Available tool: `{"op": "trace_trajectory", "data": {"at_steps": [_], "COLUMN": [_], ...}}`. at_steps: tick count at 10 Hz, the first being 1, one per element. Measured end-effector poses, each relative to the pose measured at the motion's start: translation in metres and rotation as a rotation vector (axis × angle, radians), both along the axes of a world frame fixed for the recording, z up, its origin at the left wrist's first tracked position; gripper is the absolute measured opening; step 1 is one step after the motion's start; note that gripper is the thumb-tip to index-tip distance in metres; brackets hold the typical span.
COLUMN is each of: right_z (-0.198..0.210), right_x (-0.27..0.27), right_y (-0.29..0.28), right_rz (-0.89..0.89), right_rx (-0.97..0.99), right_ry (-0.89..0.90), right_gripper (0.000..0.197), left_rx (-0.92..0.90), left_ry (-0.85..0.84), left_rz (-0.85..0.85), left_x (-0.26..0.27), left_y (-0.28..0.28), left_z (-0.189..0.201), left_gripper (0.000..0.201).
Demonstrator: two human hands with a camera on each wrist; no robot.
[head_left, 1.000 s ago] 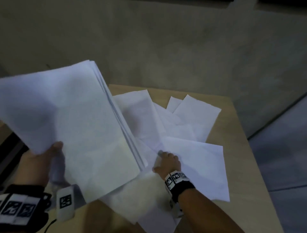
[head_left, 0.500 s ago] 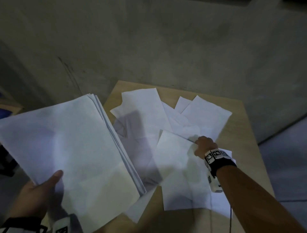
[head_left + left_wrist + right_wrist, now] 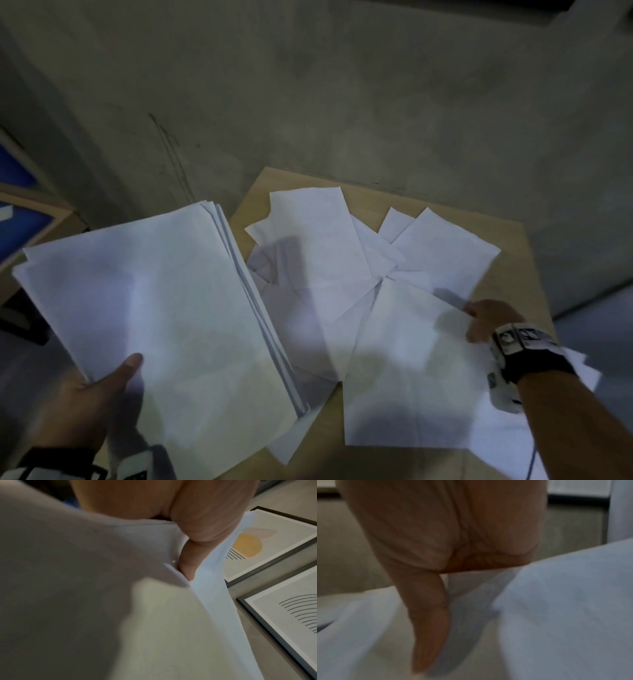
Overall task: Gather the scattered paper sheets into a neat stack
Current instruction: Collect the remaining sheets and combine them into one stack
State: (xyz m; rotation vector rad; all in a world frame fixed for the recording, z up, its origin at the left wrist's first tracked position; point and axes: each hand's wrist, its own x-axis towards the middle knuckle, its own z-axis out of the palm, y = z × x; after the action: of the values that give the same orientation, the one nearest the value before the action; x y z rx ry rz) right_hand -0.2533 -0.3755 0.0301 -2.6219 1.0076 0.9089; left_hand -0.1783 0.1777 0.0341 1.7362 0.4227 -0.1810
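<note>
My left hand (image 3: 99, 394) holds a thick stack of white sheets (image 3: 164, 315) off the table's left side, thumb on top and fingers hidden beneath. In the left wrist view a finger (image 3: 188, 561) sits between the stack's sheets (image 3: 85, 601). Several loose sheets (image 3: 318, 246) lie overlapping on the small wooden table (image 3: 507, 260). My right hand (image 3: 486, 322) pinches the far right corner of the nearest sheet (image 3: 411, 370), which lifts slightly. The right wrist view shows a blurred finger (image 3: 428, 615) against white paper (image 3: 565, 608).
A grey concrete surface (image 3: 342, 85) rises behind the table. A blue-fronted wooden unit (image 3: 17, 205) stands at the far left. Two black-framed prints (image 3: 267, 545) (image 3: 291, 615) show beside the stack in the left wrist view.
My right hand went from the middle of the pile to the right and took hold of the near sheet's corner. The stack in my left hand sits lower in view.
</note>
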Motion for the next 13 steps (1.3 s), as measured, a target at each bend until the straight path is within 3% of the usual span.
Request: {"op": "trace_trajectory", "data": {"at_steps": [1,2,3,4,5,6,7,8,9,11,12,13], "right_z": [0.061,0.114,0.127,0.096,0.036,-0.019,-0.051,-0.066,-0.069,-0.067,-0.065,-0.059], "right_x": [-0.020,-0.021,0.015,0.081,0.148,0.191,0.211,0.218,0.224,0.232,0.230,0.221], "right_y": [0.001,0.013,0.033,0.062,0.085,0.103,0.113,0.111,0.103,0.091,0.092,0.092], "right_rz": [0.033,-0.071,-0.089,-0.107,-0.188,-0.141,-0.062,-0.103,-0.076,-0.080,0.004,0.143], "right_rx": [0.062,0.274,0.406,0.512,0.510,0.368,0.166,0.111,0.063,0.056,-0.014,-0.079], "right_ry": [-0.098,-0.378,-0.718,-0.858,-0.770,-0.576,-0.359,-0.262,-0.216,-0.179,-0.196,-0.399], "right_gripper": [0.040,0.017,0.016,0.016,0.037,0.050,0.056,0.058,0.062,0.065,0.046,0.032], "left_rx": [-0.020,0.056,0.055,0.006,-0.105,-0.134,-0.067,-0.028,-0.001,-0.040,-0.067,-0.084], "left_ry": [-0.007,0.010,0.039,0.021,-0.035,-0.034,-0.015,-0.079,-0.140,-0.109,-0.124,-0.125], "left_rz": [0.040,0.105,0.104,0.116,0.064,0.056,0.102,0.080,0.138,0.183,0.156,0.124], "left_x": [0.000,0.012,0.010,0.015,0.019,0.021,0.026,0.028,0.025,0.018,0.019,0.019], "left_y": [0.001,0.015,0.009,-0.003,-0.025,-0.033,-0.032,-0.037,-0.043,-0.056,-0.063,-0.067], "left_z": [-0.003,-0.034,-0.034,-0.028,-0.009,0.000,0.001,0.021,0.033,0.034,0.041,0.042], "left_gripper": [0.080,0.097,0.098,0.101,0.083,0.068,0.084,0.068,0.034,0.023,0.028,0.030]}}
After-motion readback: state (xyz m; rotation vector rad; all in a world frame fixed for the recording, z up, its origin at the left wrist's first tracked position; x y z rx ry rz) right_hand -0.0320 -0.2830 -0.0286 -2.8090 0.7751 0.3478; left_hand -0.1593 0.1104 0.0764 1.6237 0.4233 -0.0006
